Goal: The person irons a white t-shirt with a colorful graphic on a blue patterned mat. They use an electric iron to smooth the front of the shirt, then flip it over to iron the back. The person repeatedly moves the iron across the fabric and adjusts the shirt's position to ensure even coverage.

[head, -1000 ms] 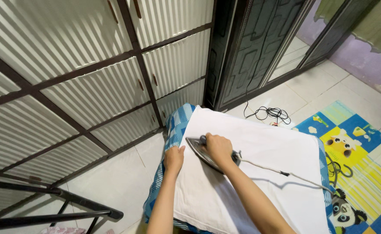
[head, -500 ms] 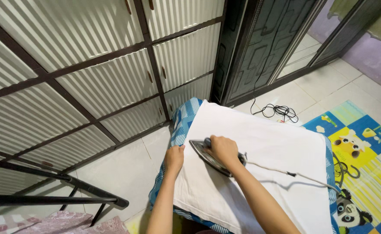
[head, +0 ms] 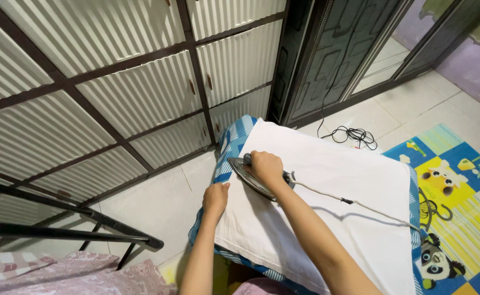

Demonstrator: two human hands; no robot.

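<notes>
At about 8 o'clock in the view lies a pink patterned cloth (head: 81, 276), and above it a dark metal bar (head: 65, 234) crosses the white floor tiles (head: 147, 210). Behind them stands the corrugated wall (head: 103, 87) with dark frames.

The left hand (head: 216, 198) rests flat, fingers together, on the left edge of the white cloth (head: 327, 202) — it holds nothing, it only presses the cloth down. The cloth covers a pad with blue checked cover (head: 230, 147).

From the left hand, the iron (head: 251, 177) is at about 1 o'clock, just beside it but not touching. The right hand (head: 265, 168) is closed around the handle of the iron, and the iron sits on the cloth near its far left corner, with the tip pointing to 10 o'clock.

A white cord (head: 354, 205) goes from the iron toward 4 o'clock over the cloth. At the far right lies a colourful play mat (head: 458, 175) — and a black cable (head: 354, 135) is coiled on the floor at 1 o'clock.
</notes>
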